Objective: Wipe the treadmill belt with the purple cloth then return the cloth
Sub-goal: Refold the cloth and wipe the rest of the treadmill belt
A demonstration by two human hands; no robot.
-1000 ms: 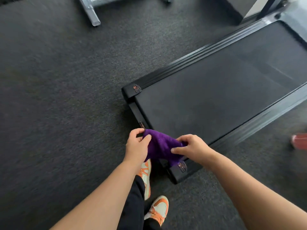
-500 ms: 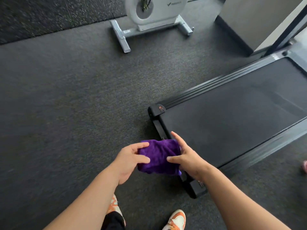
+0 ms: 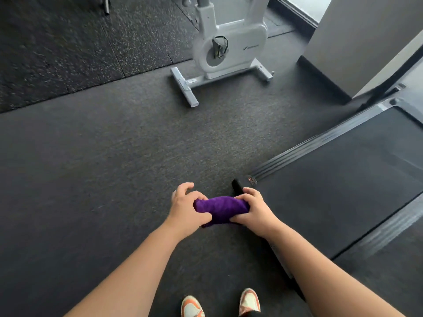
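Observation:
The purple cloth (image 3: 220, 209) is bunched into a roll and held in the air between both hands, above the dark floor just left of the treadmill's rear corner. My left hand (image 3: 186, 208) grips its left end. My right hand (image 3: 254, 208) grips its right end. The black treadmill belt (image 3: 343, 184) lies to the right, framed by dark side rails, and runs off the right edge of the view. The cloth is not touching the belt.
A white exercise bike (image 3: 226, 53) with a grey floor bar stands ahead. A grey pillar or wall (image 3: 357, 42) rises at the upper right beside the treadmill's front. Dark carpet (image 3: 91, 168) covers the floor, with speckled rubber mats (image 3: 57, 42) at the upper left. My orange-and-white shoes (image 3: 219, 303) show at the bottom.
The view has swung up and left, away from the treadmill, bringing the exercise bike into sight. Both hands have drawn the cloth off the treadmill's rear edge and bunched it tighter.

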